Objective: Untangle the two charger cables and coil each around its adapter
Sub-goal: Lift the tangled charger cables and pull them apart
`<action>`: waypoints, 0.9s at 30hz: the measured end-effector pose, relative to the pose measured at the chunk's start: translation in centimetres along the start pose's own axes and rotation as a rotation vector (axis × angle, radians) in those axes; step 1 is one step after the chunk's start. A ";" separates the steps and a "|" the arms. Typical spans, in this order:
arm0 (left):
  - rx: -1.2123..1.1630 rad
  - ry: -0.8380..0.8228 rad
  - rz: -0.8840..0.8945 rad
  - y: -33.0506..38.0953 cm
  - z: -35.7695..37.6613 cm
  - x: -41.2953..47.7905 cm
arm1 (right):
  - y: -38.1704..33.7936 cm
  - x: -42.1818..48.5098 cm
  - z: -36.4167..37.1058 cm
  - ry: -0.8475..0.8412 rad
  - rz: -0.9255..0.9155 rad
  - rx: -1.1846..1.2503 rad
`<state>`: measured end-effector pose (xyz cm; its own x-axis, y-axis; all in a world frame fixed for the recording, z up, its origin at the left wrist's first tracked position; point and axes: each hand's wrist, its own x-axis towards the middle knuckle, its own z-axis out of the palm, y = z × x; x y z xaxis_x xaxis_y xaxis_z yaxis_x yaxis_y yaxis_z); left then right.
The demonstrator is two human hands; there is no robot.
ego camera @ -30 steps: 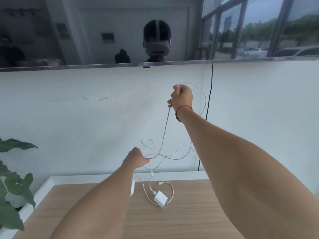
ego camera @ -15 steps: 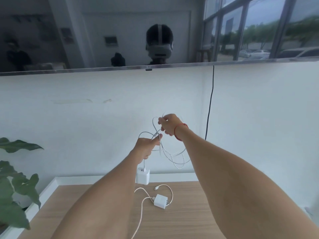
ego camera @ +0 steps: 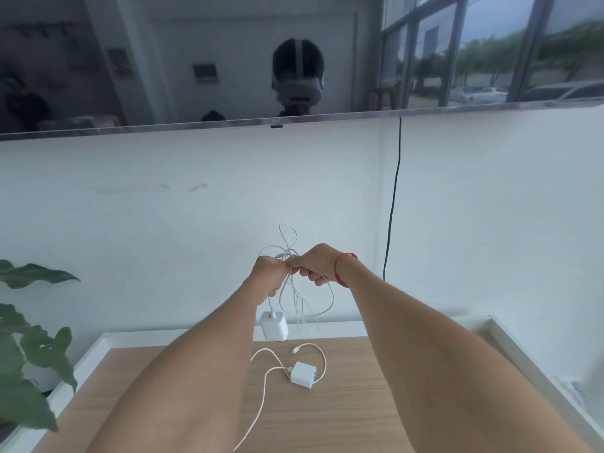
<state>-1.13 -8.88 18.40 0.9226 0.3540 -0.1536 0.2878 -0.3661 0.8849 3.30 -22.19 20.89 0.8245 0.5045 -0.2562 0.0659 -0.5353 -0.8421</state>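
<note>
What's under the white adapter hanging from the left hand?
Under the hanging white square adapter is the light wooden tabletop; a second white adapter and its white cable lie nearer. The tabletop patch behind it is covered.

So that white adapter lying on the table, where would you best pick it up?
Probably by the adapter body, coming from above and pinching its near and far flat sides. It lies flat on the table, so its top is free. Strands of cable crowd its left and right ends, so a grip there would likely snag them.
</note>
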 end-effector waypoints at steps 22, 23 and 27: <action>0.543 -0.300 -0.012 -10.2 10.9 -2.3 | 20.7 -5.0 -0.9 0.626 0.509 0.071; 0.547 -0.330 -0.014 -10.8 11.7 -2.3 | 21.8 -5.4 -0.8 0.612 0.533 0.073; 0.577 -0.397 -0.081 -13.2 14.4 -3.2 | 25.8 -6.6 -0.9 0.713 0.656 0.234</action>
<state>-4.20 -17.57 0.85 0.8850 0.0988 -0.4550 0.3484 -0.7887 0.5065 0.02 -39.92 1.32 0.8076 -0.4097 -0.4242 -0.5733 -0.3764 -0.7278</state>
